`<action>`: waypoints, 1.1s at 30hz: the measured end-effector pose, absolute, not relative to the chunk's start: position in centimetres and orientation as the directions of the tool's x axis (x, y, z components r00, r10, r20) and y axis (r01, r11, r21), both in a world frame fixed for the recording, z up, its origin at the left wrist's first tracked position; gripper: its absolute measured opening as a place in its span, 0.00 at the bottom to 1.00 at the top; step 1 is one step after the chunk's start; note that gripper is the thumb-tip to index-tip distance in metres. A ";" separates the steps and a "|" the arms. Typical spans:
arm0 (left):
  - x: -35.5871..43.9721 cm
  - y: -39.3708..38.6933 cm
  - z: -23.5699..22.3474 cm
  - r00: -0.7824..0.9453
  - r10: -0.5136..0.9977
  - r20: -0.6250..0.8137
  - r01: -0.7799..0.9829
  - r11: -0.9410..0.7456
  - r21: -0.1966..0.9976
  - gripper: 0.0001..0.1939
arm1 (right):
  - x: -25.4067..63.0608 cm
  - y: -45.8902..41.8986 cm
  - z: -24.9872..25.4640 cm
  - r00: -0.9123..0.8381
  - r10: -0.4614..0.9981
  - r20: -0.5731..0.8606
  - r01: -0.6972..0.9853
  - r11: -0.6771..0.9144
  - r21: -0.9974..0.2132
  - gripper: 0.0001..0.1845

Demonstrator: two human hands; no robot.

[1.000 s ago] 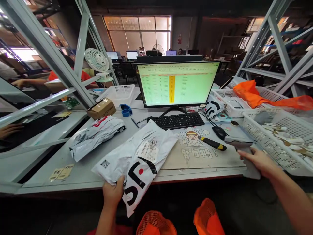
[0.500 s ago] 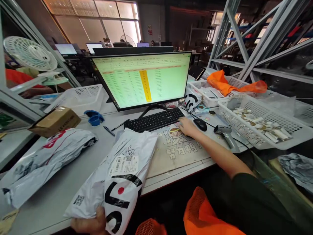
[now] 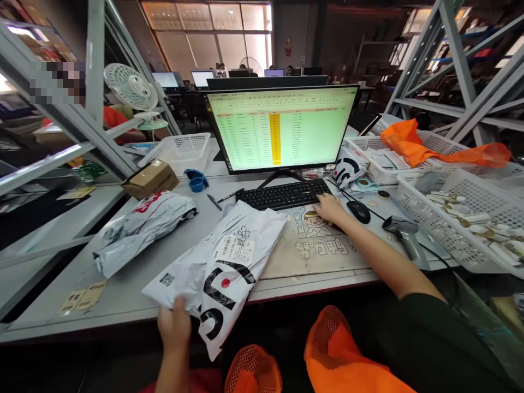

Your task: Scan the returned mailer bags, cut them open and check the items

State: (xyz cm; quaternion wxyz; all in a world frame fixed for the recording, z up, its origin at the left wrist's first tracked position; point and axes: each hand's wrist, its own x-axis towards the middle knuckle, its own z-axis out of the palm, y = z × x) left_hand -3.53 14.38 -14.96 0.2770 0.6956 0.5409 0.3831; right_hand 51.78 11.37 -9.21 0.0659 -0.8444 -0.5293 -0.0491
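My left hand (image 3: 175,322) is closed on the near left corner of a white plastic mailing bag (image 3: 249,256), which has bold black lettering, a red dot and a printed label. The bag lies tilted on the desk, its lower end hanging over the front edge. My right hand (image 3: 328,208) rests at the right end of the black keyboard (image 3: 282,195), fingers spread on the keys and holding nothing. Behind the keyboard a monitor (image 3: 311,136) displays a spreadsheet with one yellow column. A black mouse (image 3: 358,212) sits just right of that hand.
To the left lie another white parcel bag (image 3: 143,229), a cardboard box (image 3: 150,179) and a blue tape-like item (image 3: 196,181). On the right are a barcode scanner (image 3: 405,234) and white baskets (image 3: 434,232), one draped with orange cloth (image 3: 413,143). Metal frame posts flank the desk.
The view has swung left and drawn back, so the desk items appear shifted right. My left hand still grips the bag's corner, and its forearm now shows. My right hand stays at the keyboard.
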 end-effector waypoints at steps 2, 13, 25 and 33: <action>-2.2 15.4 -13.1 -0.087 0.992 0.088 0.303 -0.057 0.951 0.20 | 52.2 7.5 -10.0 0.476 0.874 0.096 0.880 -0.473 -0.049 0.32; 4.7 17.5 -0.7 0.051 0.912 0.406 0.398 -0.392 0.830 0.15 | 53.2 -2.9 -13.9 0.413 0.760 0.502 0.904 -0.275 -0.328 0.26; 5.9 11.3 2.4 0.535 0.710 0.458 0.624 -0.698 0.353 0.18 | 36.2 -2.9 -1.4 -0.251 0.757 0.604 0.868 0.452 -0.205 0.18; 9.1 8.0 2.7 0.667 0.588 0.457 0.700 -0.705 -0.113 0.18 | 35.5 1.6 -3.4 -0.229 0.760 0.608 0.889 0.418 -0.188 0.17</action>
